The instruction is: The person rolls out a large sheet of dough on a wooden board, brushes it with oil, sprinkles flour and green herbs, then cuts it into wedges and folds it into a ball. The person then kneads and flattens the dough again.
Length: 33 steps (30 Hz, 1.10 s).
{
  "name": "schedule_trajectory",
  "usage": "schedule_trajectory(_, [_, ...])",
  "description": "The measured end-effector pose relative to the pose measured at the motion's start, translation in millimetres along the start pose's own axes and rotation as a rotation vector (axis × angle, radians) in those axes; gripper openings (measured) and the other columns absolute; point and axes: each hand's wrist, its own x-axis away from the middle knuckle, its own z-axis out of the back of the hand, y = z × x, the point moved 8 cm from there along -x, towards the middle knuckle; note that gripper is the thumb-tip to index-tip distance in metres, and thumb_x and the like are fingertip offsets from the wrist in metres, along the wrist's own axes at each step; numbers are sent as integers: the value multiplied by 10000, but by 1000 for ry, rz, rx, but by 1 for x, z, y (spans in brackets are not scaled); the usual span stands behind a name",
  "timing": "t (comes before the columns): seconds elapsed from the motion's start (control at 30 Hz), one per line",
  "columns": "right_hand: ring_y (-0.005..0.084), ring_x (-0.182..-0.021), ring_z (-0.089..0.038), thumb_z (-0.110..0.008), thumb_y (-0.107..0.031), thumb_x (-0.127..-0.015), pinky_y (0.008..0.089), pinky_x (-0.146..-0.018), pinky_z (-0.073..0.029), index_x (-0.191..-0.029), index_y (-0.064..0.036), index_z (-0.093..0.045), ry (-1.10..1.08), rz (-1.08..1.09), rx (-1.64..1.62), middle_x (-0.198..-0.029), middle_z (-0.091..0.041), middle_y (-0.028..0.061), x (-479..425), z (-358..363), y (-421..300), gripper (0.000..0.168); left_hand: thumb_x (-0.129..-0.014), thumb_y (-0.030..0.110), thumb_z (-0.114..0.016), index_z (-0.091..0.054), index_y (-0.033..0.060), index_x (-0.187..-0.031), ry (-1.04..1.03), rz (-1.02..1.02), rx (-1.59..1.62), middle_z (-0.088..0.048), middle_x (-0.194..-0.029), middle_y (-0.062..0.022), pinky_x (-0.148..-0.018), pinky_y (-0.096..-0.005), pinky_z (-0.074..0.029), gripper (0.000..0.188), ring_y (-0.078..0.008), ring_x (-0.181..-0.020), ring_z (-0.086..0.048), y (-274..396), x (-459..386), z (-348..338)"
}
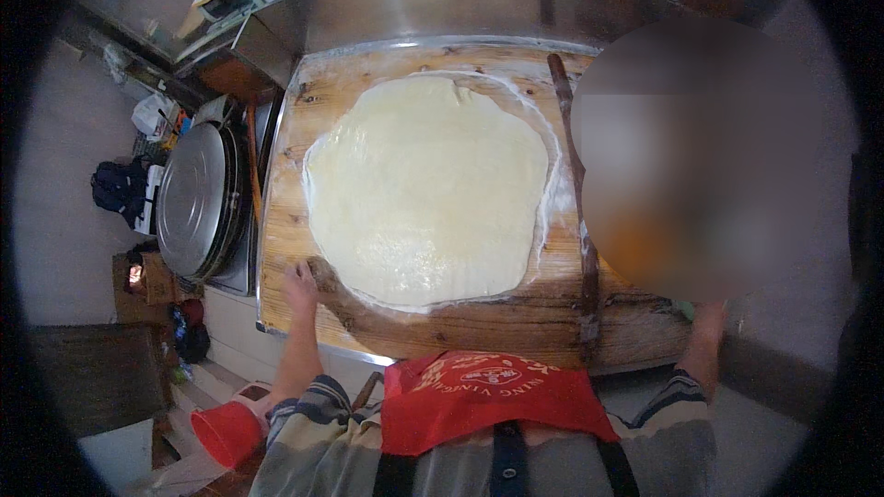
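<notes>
A wide, flat sheet of pale dough (428, 193) with a shiny, oily-looking surface lies on the floured wooden board (286, 221). My left hand (301, 286) is at the board's left front part, just left of the dough's lower edge; it is blurred, and whether its fingers hold anything is unclear. Right of the dough, a long dark wooden rolling pin (589, 269) lies front to back. My right arm reaches out at the far right, its hand mostly hidden by a blurred patch, with only the wrist (710, 314) showing. Neither hand visibly touches the dough.
Stacked round metal pans (193, 200) stand left of the board, beside a thin wooden stick (253, 166). A metal panel (428, 7) rises behind the board. A red bucket (228, 431) is at the lower left. A blurred patch covers the right side.
</notes>
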Motion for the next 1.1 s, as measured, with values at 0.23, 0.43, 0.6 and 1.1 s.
schedule_trajectory(0.23, [107, -458, -478, -501, -355, -1014, 226, -343, -330, -908, -143, -573, -571, -354, -12, -710, -569, 24, 101, -259, 51, 248, -950, 334, -535, -603, -3, -1121, -89, -49, -159, -590, -1196, -228, -896, -501, -445, 384, -418, -1081, -550, 14, -44, -4])
schedule_trajectory(0.43, [93, -460, -494, -516, -377, -994, 214, -360, -325, -917, -97, -596, -670, -391, 683, -679, -582, 21, 234, -426, 68, 301, -956, 360, -500, -526, 31, -1314, 12, -18, -228, -513, -1345, -179, -1015, -537, -339, 486, -373, -1238, -444, 17, -37, -7])
schedule_trajectory(0.6, [71, -468, -465, -534, -409, -965, 207, -400, -326, -927, -72, -604, -928, -108, 683, -659, -548, 8, 275, -552, 36, 346, -929, 370, -519, -529, 36, -1313, 47, -16, -147, -500, -1360, -181, -1044, -529, -315, 509, -371, -1259, -423, 14, -40, -1])
schedule_trajectory(1.1, [82, -601, -506, -610, -277, -945, 238, -497, -393, -1003, -3, -650, -1487, 1109, 623, -759, -570, 22, 350, -810, 116, 283, -888, 303, -559, -505, -16, -1310, 91, -81, -88, -492, -1340, -215, -1083, -555, -252, 532, -385, -1283, -393, 16, -42, -1])
